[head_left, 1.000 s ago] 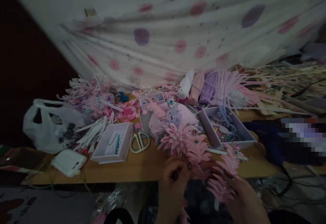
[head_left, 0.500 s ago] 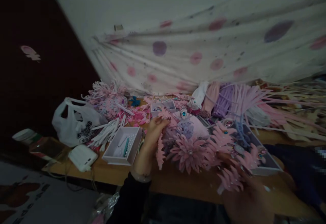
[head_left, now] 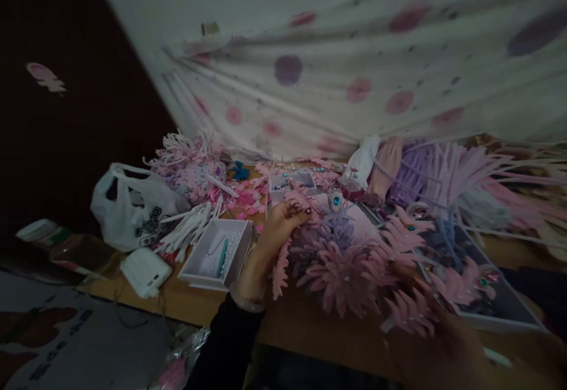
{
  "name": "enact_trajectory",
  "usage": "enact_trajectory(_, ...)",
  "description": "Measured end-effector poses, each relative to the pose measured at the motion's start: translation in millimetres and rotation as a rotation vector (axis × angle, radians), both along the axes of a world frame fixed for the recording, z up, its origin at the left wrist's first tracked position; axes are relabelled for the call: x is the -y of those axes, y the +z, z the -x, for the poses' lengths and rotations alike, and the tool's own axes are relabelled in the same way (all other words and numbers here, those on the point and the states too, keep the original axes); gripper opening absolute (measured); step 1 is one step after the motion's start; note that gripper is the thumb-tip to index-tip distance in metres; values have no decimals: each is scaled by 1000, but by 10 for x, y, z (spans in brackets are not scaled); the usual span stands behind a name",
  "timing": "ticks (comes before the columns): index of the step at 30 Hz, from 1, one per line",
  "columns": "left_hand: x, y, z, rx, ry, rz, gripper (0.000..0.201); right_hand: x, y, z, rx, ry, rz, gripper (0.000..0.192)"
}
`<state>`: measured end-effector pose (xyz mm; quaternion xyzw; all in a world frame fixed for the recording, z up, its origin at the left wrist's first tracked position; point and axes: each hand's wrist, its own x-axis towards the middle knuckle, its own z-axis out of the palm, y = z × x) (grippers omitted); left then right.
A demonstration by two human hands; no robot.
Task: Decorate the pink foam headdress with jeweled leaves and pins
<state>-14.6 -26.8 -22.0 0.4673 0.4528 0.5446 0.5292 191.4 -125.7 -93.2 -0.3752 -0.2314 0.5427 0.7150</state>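
Note:
A large pink flower ornament [head_left: 345, 278], apparently made of fuzzy pipe cleaners, is held between my hands over the front of the table. It carries a lilac flower, pink leaf-like sprays and blue gems. At its upper left, my left hand [head_left: 277, 230] has its fingers closed on a pink part; the fingertips show dark nail polish. My right hand [head_left: 447, 337] is dim and reaches in from the lower right. Its fingers curl at the ornament's right side, beside a pink spray [head_left: 410, 313], and are partly hidden.
Left of my left hand is a white box [head_left: 195, 275] with beads and a teal tool. Farther left are a power bank [head_left: 145, 272], a plastic bag [head_left: 128, 207] and a bottle [head_left: 75, 251]. Pipe-cleaner bundles [head_left: 410, 171] lie behind; another tray [head_left: 509, 319] is at right.
The view has shifted slightly, so things on the right sit farther right. The ornament has tilted a little, its big flower lower. Both hands keep their hold.

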Motion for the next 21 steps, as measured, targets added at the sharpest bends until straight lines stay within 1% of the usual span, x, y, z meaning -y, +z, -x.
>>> enact_trajectory(2,-8,-25,-4,14,-2,4,27,3,94,75,-59,-86,54,36)
enact_trajectory(5,-7,-44,-22,44,-7,7,28,-5,214,123,-163,-154,200,41)
enact_trajectory(6,-3,-48,-30,53,-9,7,29,-12,235,108,-176,-152,241,40)
enact_trajectory(8,9,-54,-47,72,-9,9,30,-24,246,44,-159,-117,289,39)
enact_trajectory(11,25,-74,-68,103,-1,24,31,-21,232,-45,-109,11,335,41)
enact_trajectory(14,33,-99,-84,136,23,47,32,5,242,-29,-100,-26,347,45)
enact_trajectory(17,37,-116,-102,178,46,57,34,10,278,3,-107,-65,372,40)
enact_trajectory(19,33,-128,-118,210,57,56,35,-11,289,-32,-87,-34,362,35)
enact_trajectory(21,18,-150,-136,241,68,54,36,-45,275,-97,-37,67,320,29)
